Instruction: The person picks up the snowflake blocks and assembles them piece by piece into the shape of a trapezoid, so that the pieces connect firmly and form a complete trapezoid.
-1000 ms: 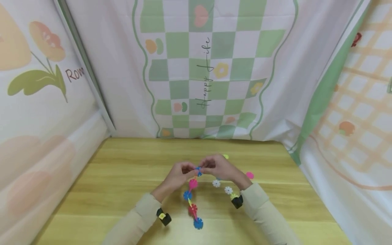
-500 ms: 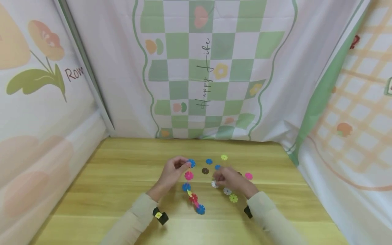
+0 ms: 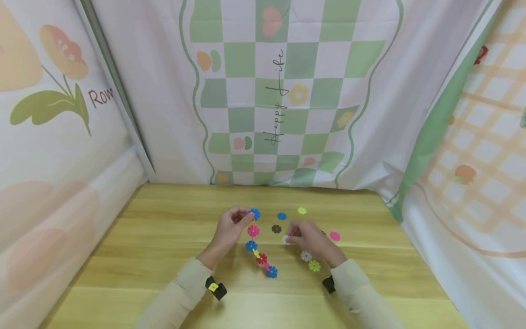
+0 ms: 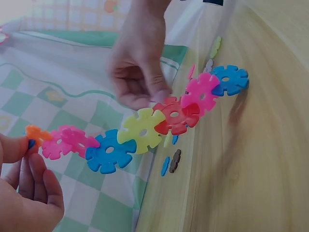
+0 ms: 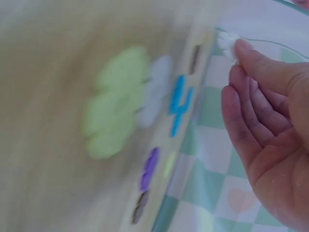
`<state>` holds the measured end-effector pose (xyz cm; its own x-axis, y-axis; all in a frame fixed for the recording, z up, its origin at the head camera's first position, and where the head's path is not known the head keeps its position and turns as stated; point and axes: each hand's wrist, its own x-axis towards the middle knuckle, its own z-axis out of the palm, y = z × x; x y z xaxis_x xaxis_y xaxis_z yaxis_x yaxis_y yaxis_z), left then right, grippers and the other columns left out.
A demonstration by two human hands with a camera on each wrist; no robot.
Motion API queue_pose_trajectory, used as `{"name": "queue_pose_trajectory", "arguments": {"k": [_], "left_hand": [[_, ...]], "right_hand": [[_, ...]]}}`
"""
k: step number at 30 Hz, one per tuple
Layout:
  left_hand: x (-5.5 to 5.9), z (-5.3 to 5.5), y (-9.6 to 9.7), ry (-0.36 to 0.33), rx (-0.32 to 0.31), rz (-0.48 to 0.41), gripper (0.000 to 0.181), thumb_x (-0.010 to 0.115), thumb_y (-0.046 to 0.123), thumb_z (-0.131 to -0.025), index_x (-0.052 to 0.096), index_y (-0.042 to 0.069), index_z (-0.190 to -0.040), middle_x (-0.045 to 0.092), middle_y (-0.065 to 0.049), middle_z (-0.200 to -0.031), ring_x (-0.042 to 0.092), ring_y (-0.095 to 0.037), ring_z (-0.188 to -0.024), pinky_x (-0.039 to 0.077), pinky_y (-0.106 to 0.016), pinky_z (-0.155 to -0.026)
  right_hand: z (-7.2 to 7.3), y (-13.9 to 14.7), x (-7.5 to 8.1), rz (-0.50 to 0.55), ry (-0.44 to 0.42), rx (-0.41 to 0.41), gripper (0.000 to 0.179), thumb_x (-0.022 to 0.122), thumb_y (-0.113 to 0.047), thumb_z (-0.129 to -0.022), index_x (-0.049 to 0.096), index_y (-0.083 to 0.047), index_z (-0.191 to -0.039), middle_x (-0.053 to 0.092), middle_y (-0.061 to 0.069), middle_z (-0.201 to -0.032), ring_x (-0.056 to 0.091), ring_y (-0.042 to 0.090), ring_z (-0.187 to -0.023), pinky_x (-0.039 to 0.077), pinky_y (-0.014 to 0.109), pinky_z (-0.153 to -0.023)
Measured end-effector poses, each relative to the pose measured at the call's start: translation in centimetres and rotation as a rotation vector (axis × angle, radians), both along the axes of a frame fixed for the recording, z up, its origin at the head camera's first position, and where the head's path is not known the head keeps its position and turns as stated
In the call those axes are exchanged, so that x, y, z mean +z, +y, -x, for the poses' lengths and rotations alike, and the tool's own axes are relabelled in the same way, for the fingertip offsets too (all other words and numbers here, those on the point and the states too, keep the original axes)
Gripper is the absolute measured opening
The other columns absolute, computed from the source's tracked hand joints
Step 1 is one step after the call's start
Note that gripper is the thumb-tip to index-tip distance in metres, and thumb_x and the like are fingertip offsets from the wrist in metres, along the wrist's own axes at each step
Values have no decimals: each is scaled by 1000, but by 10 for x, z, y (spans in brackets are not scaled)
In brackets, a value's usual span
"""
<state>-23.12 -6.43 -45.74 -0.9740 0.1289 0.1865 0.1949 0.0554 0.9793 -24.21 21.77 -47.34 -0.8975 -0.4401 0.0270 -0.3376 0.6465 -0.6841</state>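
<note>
My left hand (image 3: 228, 230) pinches the top blue flower disc (image 3: 255, 214) of a chain of interlocking plastic flower discs. Below it the chain trails toward me through orange, pink, blue, yellow and red pieces, as the left wrist view shows, to a blue disc (image 4: 231, 80) at its far end. To the right, my right hand (image 3: 310, 240) holds a loose white flower disc (image 5: 227, 44) between thumb and fingertip. In the right wrist view that disc stands out past the thumb tip, and the other fingers are loosely bent.
Loose discs lie around my right hand: brown (image 3: 276, 229), blue (image 3: 281, 215), yellow-green (image 3: 302, 210), pink (image 3: 334, 236) and white (image 3: 306, 256). A purple disc (image 5: 149, 169) shows in the right wrist view. Printed curtains (image 3: 271, 91) border the wooden table (image 3: 164, 205).
My right hand has left the chain's top disc, moved right and down, and picked up a white disc. My left hand has shifted slightly left and away from me, carrying the chain.
</note>
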Motion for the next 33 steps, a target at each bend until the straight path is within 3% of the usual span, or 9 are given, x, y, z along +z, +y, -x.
{"name": "queue_pose_trajectory", "arguments": {"k": [5, 10, 16, 21, 33], "left_hand": [[2, 2, 1, 16, 8, -13, 20, 71, 21, -103, 72, 4, -114, 71, -4, -99, 62, -14, -87, 52, -19, -71], [3, 2, 4, 16, 9, -31, 20, 71, 21, -102, 72, 3, -112, 71, -5, -97, 61, -14, -86, 53, -21, -72], [3, 2, 9, 29, 0, -35, 20, 73, 21, -101, 73, 3, -111, 71, -9, -97, 60, -13, -83, 51, -20, -68], [3, 2, 12, 40, 0, -36, 18, 72, 18, -101, 73, 3, -110, 72, -15, -99, 60, -13, -80, 49, -18, -65], [5, 2, 12, 31, 7, -53, 15, 72, 14, -101, 73, 1, -109, 72, -14, -98, 61, -11, -80, 51, -18, -69]], "right_hand": [[0, -13, 18, 83, 60, -35, 7, 77, -20, -98, 73, -15, -100, 73, 0, -91, 72, 27, -88, 61, 24, -73], [-5, -25, 32, 139, 112, -76, 11, 79, -24, -97, 73, -15, -99, 74, -2, -90, 72, 19, -85, 60, 23, -73], [-12, -37, 35, 309, 250, -96, 13, 81, -21, -95, 74, -11, -98, 78, 3, -89, 75, 18, -78, 62, 24, -71], [-14, -46, 31, 407, 408, -65, 11, 83, -16, -92, 75, -9, -95, 80, 6, -87, 76, 18, -73, 64, 26, -67], [-13, -66, 27, 320, 700, 6, 12, 85, 1, -86, 75, -5, -89, 76, 7, -81, 74, 14, -71, 63, 23, -68]]}}
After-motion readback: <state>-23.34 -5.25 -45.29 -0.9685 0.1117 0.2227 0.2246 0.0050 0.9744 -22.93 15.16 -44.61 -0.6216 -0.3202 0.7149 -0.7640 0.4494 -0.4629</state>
